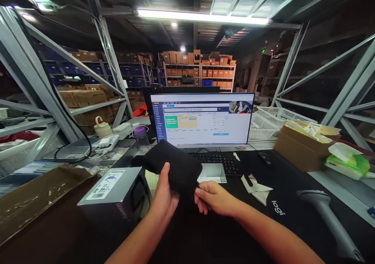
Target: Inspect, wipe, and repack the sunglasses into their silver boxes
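Note:
My left hand (166, 191) grips a black soft-looking case (177, 164) from below, its thumb lying on the near face. The case is tilted up in front of the monitor. At its lower right corner, the fingers of my right hand (211, 196) are pinched together on the edge; what exactly they pinch is too small to tell, perhaps a zip pull. A grey printed box (117, 189) with a white label stands left of my left hand. Behind the case sits a small open grey box (213, 173), partly hidden.
A monitor (202, 123) and keyboard (231, 164) stand ahead. On the right lie torn paper (257, 189), a mouse (264, 158), a barcode scanner (328, 217) and a cardboard box (303, 146). At left are an open carton (43, 201) and a purple-lidded bottle (141, 137).

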The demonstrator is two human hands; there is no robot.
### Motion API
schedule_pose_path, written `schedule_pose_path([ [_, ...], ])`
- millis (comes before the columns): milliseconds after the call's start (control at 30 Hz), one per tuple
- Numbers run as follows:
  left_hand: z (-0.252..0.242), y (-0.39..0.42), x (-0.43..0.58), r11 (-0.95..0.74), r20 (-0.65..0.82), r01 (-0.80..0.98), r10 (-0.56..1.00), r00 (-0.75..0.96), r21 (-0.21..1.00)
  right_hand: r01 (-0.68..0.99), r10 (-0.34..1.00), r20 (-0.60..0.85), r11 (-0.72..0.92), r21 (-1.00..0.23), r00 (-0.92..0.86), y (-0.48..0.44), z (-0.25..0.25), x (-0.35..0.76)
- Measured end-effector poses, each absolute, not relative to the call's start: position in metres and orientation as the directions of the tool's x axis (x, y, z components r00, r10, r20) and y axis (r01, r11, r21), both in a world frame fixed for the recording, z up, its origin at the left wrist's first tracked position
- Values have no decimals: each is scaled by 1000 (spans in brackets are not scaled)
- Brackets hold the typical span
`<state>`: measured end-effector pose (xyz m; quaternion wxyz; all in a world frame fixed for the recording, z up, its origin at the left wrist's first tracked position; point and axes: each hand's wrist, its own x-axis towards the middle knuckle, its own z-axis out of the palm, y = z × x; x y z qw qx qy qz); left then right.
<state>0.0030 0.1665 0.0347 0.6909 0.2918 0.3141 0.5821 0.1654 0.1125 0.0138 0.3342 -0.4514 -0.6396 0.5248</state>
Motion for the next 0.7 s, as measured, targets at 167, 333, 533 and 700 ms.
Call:
schedule_pose_path([
  [167, 21, 163, 7, -39, 46, -396, 999, 9, 917, 268, 954, -6, 78, -960, -299, 89, 43, 185],
  [333, -14, 137, 20, -542, 487, 217, 834, 260, 812, 115, 976, 119, 142, -983, -185, 72, 67, 218],
  [533, -6, 130, 4, -746, 598, 406, 666, 446, 528, 207, 989, 115, 133, -969, -96, 60, 79, 235],
  [700, 17, 124, -2, -749, 545, 461, 662, 514, 476, 104, 984, 179, 177, -979, 15, 68, 84, 239],
])
